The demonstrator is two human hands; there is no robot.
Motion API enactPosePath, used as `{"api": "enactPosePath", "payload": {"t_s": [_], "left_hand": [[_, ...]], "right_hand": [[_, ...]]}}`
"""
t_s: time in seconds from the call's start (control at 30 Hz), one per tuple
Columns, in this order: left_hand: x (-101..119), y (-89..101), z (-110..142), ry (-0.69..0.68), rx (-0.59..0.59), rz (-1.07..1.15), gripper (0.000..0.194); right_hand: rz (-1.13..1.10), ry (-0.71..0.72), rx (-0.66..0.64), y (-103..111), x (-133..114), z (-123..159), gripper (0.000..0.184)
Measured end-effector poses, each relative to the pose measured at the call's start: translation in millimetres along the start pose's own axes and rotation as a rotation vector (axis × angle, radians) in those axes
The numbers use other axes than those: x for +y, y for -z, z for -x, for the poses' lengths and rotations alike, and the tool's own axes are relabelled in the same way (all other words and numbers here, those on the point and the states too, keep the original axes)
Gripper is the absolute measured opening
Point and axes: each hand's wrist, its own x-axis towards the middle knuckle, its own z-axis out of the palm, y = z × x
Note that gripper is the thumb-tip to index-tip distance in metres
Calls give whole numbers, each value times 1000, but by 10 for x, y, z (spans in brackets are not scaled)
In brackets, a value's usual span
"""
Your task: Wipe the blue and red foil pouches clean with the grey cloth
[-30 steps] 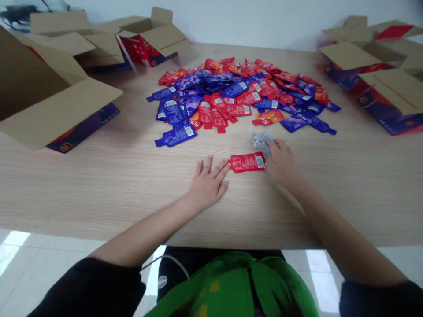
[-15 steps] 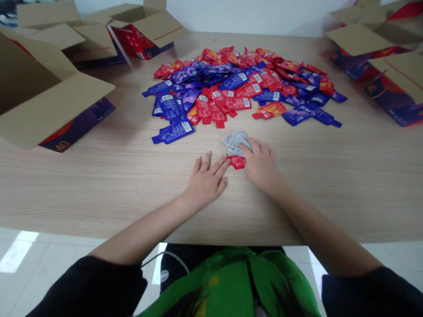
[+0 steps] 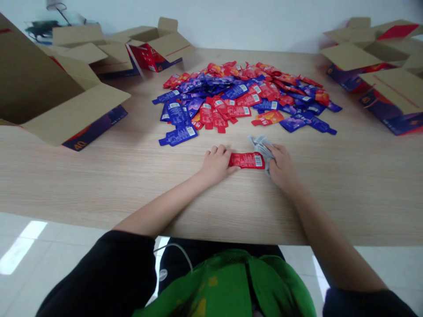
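Observation:
A red pouch (image 3: 246, 160) with white print and a barcode lies sideways on the table in front of me. Its left end is in my left hand (image 3: 218, 162), fingers curled and thumb along the lower edge. My right hand (image 3: 282, 167) is closed on a crumpled grey-blue cloth (image 3: 262, 145), which touches the pouch's right end. Behind my hands spreads a heap of flat pouches, some red (image 3: 216, 113) and some blue (image 3: 177, 135).
Open cardboard boxes stand on both sides: a large one (image 3: 95, 105) at near left, another (image 3: 165, 48) at back left, and more (image 3: 393, 97) at right. The wooden table (image 3: 99, 189) ends at a front edge close to my body. A white wall is behind.
The cloth has moved right off the red pouch, uncovering its print and barcode. My left hand has gone from fingers spread flat to gripping the pouch's left end. The camera view has shifted.

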Motion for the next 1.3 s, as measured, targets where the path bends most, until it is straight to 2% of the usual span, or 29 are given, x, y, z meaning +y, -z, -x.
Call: {"api": "enactPosePath", "payload": {"t_s": [0.17,0.33,0.43,0.53,0.67,0.73,0.83,1.0,1.13,1.23,1.3], "left_hand": [[47,-59,-231,27,-72,92,57],[61,-77,-116,-71,46,69,35],[50,-102,-28,-209,96,-41,22],[37,-115,12,-285,86,-91,28],[16,-100,134,-288,-14,-93,36],[-13,-99,263,-290,-61,-101,47],[-76,-128,488,-254,-86,-104,58],[-98,-207,692,-198,-98,-70,62],[-18,-216,700,-147,-83,-50,65],[23,-195,693,-112,-95,-56,61],[33,-183,690,-99,-111,-69,60]], "right_hand": [[-200,-8,17,46,-70,-11,55],[-237,-103,95,271,-164,55,49],[-215,-105,121,324,-247,99,49],[-147,-6,4,239,-316,138,54],[101,91,-182,64,-405,230,55],[226,82,-198,17,-445,277,54],[293,57,-200,6,-453,289,54],[141,34,-133,87,-452,119,55],[104,118,-38,44,-795,46,58],[224,206,-122,-142,-1080,104,55],[298,247,-182,-254,-1134,156,53]]}}
